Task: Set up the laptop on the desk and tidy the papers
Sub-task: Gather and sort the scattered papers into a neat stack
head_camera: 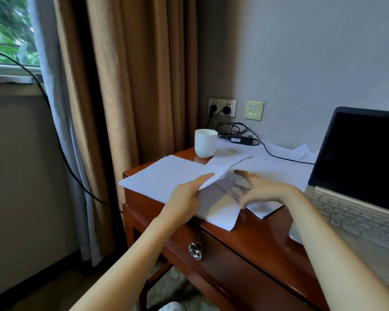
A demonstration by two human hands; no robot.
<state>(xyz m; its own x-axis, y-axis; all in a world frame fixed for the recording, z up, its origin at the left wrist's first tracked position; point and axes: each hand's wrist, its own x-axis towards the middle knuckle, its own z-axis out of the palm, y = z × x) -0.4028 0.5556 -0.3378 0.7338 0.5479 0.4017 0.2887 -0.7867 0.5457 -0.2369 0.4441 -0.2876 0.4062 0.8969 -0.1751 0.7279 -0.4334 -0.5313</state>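
White papers [166, 176] lie spread over the left part of the reddish wooden desk [256, 236]. My left hand [186, 198] grips the near edge of a raised sheaf, thumb on top, lifting it off the sheets below. My right hand [263, 190] is blurred, fingers spread and loosely curled over loose sheets beside the sheaf; its hold is unclear. More sheets [276, 153] lie scattered toward the wall. An open silver laptop [357, 198] with a dark screen stands at the desk's right side.
A white cup [205, 142] stands at the desk's back left by the brown curtain [144, 75]. A black power adapter [243, 139] and its cable run from the wall sockets [222, 107] to the laptop. A drawer knob [195, 250] sits below the desk edge.
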